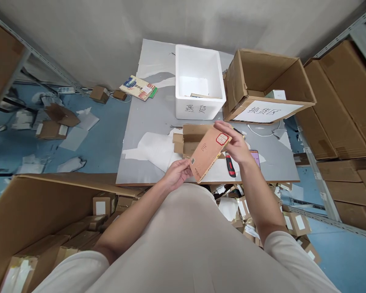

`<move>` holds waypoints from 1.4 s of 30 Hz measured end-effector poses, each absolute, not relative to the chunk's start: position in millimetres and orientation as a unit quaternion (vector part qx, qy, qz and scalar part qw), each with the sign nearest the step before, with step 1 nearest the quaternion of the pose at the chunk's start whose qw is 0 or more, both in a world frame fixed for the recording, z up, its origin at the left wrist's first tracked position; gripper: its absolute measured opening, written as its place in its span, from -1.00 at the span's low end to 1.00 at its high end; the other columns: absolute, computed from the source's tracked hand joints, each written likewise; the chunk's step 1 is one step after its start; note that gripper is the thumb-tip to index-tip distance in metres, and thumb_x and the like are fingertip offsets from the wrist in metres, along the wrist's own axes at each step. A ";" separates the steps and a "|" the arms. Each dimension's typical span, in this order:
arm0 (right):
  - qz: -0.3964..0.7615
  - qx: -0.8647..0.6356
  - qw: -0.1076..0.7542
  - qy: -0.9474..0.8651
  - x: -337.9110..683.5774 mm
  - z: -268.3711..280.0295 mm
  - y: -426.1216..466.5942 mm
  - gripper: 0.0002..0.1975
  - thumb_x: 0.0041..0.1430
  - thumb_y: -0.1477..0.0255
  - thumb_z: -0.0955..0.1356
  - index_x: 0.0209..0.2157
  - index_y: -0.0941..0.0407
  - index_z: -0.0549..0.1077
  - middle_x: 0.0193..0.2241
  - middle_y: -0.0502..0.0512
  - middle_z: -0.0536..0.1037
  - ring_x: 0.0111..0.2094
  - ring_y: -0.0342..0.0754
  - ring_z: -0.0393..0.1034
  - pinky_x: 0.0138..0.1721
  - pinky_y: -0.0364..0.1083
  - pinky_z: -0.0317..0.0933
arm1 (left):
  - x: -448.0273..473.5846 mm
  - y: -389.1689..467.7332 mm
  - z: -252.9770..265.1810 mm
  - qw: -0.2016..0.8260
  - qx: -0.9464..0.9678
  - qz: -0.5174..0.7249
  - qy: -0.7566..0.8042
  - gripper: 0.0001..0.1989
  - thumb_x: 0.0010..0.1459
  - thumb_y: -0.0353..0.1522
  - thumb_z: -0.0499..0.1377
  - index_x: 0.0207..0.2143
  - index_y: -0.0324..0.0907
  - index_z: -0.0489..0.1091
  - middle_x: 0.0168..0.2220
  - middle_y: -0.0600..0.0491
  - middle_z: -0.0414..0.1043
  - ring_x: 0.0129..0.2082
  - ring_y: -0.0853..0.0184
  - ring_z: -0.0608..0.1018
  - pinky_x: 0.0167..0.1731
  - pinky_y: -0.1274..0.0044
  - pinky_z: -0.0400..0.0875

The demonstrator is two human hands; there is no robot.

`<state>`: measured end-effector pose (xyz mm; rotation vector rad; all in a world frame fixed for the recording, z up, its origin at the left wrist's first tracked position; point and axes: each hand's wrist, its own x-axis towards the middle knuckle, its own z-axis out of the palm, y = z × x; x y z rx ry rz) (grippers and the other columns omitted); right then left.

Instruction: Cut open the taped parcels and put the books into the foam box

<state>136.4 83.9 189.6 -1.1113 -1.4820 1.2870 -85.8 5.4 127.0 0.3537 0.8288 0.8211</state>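
Observation:
Both of my hands hold a tan book (209,152) with a red-framed label near its upper corner, tilted above the table. My left hand (179,174) pinches its lower left corner. Around the upper right end, my right hand (233,142) is closed with the fingers along the top edge. Partly hidden behind the book lies an opened small cardboard box (190,132) with its flaps out. A red and black utility knife (230,165) rests just below my right hand. Beside my right wrist is a phone (255,158) with a lit screen, partly covered.
On the table (132,134) stand a white foam box (198,108) and a large open carton (236,87), both with handwritten labels. Several books (138,87) lie at the left edge, white wrapping (155,148) nearer me. A big carton of parcels (64,181) is at my left; shelves (320,183) stand right.

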 end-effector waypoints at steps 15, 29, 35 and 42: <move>0.564 -0.537 0.394 -0.488 138.0 177.8 94.7 -0.61 -0.10 0.12 0.50 -0.30 0.10 0.56 -0.39 0.03 0.61 -0.40 -0.10 0.50 -0.42 -0.13 0.44 | -95.9 1.7 115.3 0.696 0.253 0.491 0.459 -0.55 -0.12 -0.08 0.37 -0.27 -0.23 0.53 -0.34 -0.01 0.59 -0.30 0.25 0.61 -0.09 0.33 0.47; 0.630 -0.544 0.331 -0.445 144.8 167.4 103.9 -0.46 -0.12 0.13 0.51 -0.10 0.08 0.48 -0.43 0.04 0.62 -0.50 -0.11 0.53 -0.51 -0.15 0.46 | -96.9 14.6 111.5 0.713 0.232 0.473 0.462 -0.58 -0.07 -0.07 0.34 -0.28 -0.21 0.53 -0.34 -0.01 0.59 -0.33 0.31 0.60 -0.12 0.42 0.45; 0.558 -0.549 0.448 -0.433 137.5 164.6 156.7 -0.55 -0.09 0.16 0.50 -0.19 0.08 0.46 -0.41 0.00 0.60 -0.51 -0.15 0.50 -0.49 -0.15 0.47 | -109.9 26.3 112.7 0.714 0.176 0.489 0.469 -0.50 0.04 -0.08 0.27 -0.06 -0.22 0.46 -0.01 -0.18 0.50 -0.06 0.18 0.57 0.03 0.33 0.38; 0.477 -0.545 0.628 -0.282 125.1 138.1 292.2 -0.90 0.21 0.41 0.32 -0.22 0.08 0.34 -0.38 -0.03 0.52 -0.37 -0.19 0.51 -0.29 -0.14 0.51 | -127.3 29.9 107.7 0.706 0.154 0.503 0.474 -0.49 0.04 -0.10 0.28 -0.03 -0.21 0.44 0.04 -0.18 0.46 0.00 0.16 0.54 0.06 0.34 0.34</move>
